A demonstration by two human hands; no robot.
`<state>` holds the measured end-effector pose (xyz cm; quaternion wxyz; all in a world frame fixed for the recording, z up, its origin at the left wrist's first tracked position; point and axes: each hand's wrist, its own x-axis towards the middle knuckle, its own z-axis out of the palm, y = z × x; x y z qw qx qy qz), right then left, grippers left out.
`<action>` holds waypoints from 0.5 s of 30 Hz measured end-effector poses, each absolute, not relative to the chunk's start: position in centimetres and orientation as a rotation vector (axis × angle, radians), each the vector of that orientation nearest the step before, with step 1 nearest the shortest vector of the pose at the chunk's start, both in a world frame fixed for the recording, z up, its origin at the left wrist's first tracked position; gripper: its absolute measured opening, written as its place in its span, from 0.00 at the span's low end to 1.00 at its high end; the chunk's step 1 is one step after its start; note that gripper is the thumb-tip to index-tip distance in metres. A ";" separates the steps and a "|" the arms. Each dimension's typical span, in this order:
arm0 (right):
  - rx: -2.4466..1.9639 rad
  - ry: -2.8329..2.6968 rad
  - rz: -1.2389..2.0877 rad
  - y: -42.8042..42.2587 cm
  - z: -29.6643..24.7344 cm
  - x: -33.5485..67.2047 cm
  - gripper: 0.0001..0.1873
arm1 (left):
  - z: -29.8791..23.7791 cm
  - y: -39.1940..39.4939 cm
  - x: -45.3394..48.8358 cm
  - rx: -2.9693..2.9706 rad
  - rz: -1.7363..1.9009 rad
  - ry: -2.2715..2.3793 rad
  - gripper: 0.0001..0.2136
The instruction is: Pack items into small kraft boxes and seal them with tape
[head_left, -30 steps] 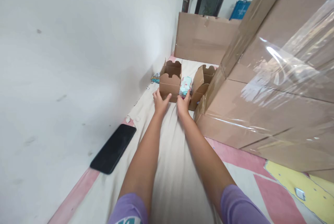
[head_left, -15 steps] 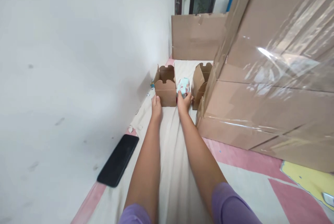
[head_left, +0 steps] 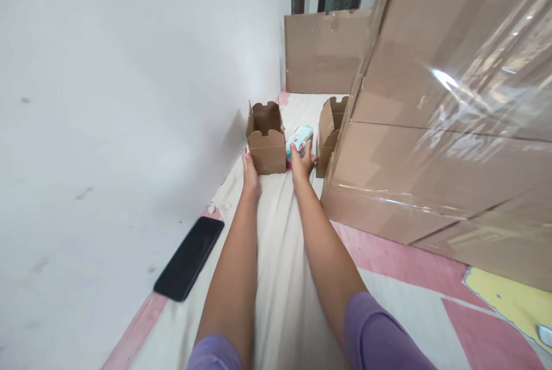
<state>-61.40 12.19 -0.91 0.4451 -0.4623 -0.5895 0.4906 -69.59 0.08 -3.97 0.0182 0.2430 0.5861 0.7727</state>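
Note:
A small open-topped cardboard box [head_left: 268, 157] with scalloped flaps stands upright on the cloth. My left hand [head_left: 250, 171] lies along its left side, fingers stretched out and touching the wall. On the box's other side, my right hand [head_left: 302, 163] grips a light-blue packet [head_left: 299, 138] with printed pictures, thumb on top. The packet is tilted, and its left end is close to the box's right wall. Beneath it a bit of something dark pink shows, too small to name. A second small cardboard box [head_left: 326, 137] stands just right of my right hand, partly hidden by the large carton.
Large taped cardboard cartons [head_left: 388, 168] fill the right side. A white wall [head_left: 129, 99] runs along the left. A black phone [head_left: 190, 258] lies by the wall. Behind the boxes stands a cardboard panel [head_left: 325, 53]. Cream cloth [head_left: 280, 278] covers the surface.
The left box has shifted a little left, with my left hand beside it. The packet in my right hand has turned and moved slightly left, toward that box. The camera view has shifted slightly.

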 end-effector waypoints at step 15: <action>-0.805 -1.277 1.434 12.9 -2.2 -61.5 0.30 | -4.6 -0.8 -70.5 0.867 2.471 1.841 0.34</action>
